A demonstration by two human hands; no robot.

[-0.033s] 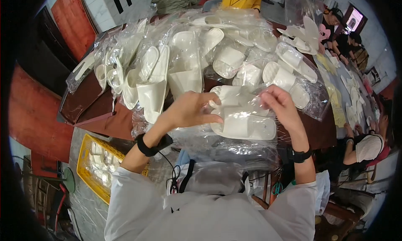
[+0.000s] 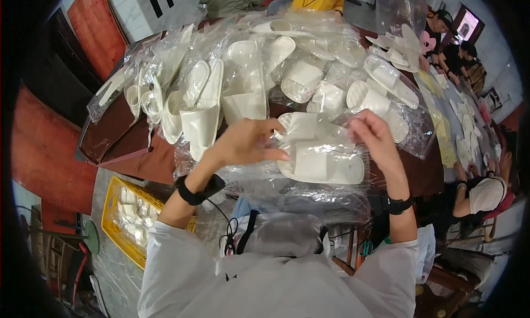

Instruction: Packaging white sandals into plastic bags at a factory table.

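Observation:
A pair of white slippers (image 2: 312,162) lies in a clear plastic bag (image 2: 342,138) at the near edge of the table, soles side by side. My left hand (image 2: 245,141) is at their left end, thumb and index finger spread apart, the fingertips at the slippers' edges. At the bag's right end, my right hand (image 2: 372,133) has thumb and fingers pinched together on the thin clear film. More clear plastic bags (image 2: 298,191) lie in a flat stack beneath the pair.
Many bagged white slippers (image 2: 243,80) are heaped across the dark brown table (image 2: 124,147). A yellow crate (image 2: 113,221) with wrapped white items stands on the floor at left. On the right, several people (image 2: 458,58) work at another table (image 2: 461,114) with white slippers.
My left hand has drawn back slightly to the left from the slippers. My right hand has shifted a little to the right and up with the film.

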